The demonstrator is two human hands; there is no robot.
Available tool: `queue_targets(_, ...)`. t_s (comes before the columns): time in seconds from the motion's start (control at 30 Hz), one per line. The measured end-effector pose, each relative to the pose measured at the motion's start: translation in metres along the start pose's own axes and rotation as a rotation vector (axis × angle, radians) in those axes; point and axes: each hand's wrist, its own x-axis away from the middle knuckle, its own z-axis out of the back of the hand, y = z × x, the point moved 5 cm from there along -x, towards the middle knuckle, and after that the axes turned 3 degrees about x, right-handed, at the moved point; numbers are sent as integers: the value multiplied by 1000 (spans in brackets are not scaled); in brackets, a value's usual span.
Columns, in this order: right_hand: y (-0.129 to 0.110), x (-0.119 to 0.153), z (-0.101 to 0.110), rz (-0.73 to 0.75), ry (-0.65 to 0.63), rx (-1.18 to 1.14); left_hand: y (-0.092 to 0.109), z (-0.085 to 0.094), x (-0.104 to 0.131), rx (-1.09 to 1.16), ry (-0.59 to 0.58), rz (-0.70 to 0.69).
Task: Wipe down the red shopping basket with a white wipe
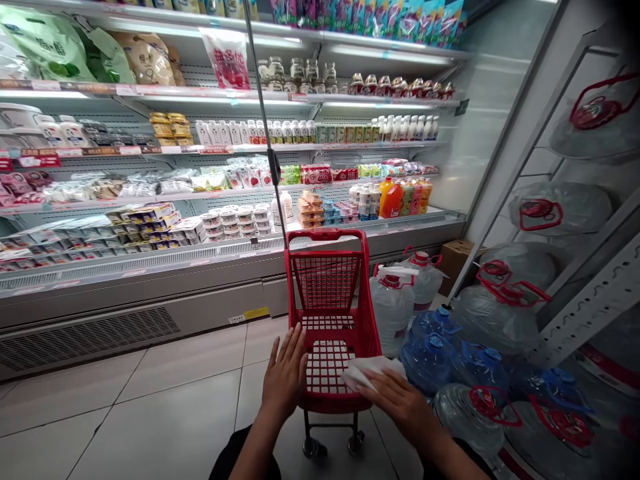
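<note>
A red shopping cart (369,327) with a grid basket stands in front of me on small wheels. My left hand (287,370) lies along the cart's left rim, fingers stretched out and holding nothing. On the right side, my right hand (400,400) presses a crumpled white cloth (375,368) against the cart's near right rim. Its fingers lie over the cloth, and the thumb is mostly hidden. Through the basket's grid the pale floor shows.
A refrigerated display case (200,293) with several shelves of dairy goods and drinks runs across the back. Large water jugs (435,360) crowd the floor at the right, beside a white metal rack (590,300). A cardboard box (453,263) sits behind them. Pale tiles (175,407) cover the floor.
</note>
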Motion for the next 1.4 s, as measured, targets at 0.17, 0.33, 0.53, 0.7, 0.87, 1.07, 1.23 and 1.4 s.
queue_targets(0.17,-11,-3,-13,-91,50,4,0,-11,-3,-3,34,71)
queue_targets(0.33,-45,-33,-35,-85,18,-83,45,-23,3,46,-6,3)
queue_targets(0.53,-8,-47,-26,53,-21,-173,32,-14,12,27,-16,16)
queue_targets(0.7,65,-68,-33,-77,39,-159,19,-7,11,-6,-22,-6)
queue_targets(0.87,70,-80,-44,-203,89,-199,22,-7,4,-7,-25,-64)
queue_targets(1.07,4,-61,-41,-37,-11,-295,6,-11,1,-21,-37,-14)
queue_targets(1.23,18,-59,-46,28,-35,-323,7,-10,2,-25,-23,-53)
queue_targets(1.4,99,-80,-53,-127,32,-316,24,-10,-2,-33,-33,-70)
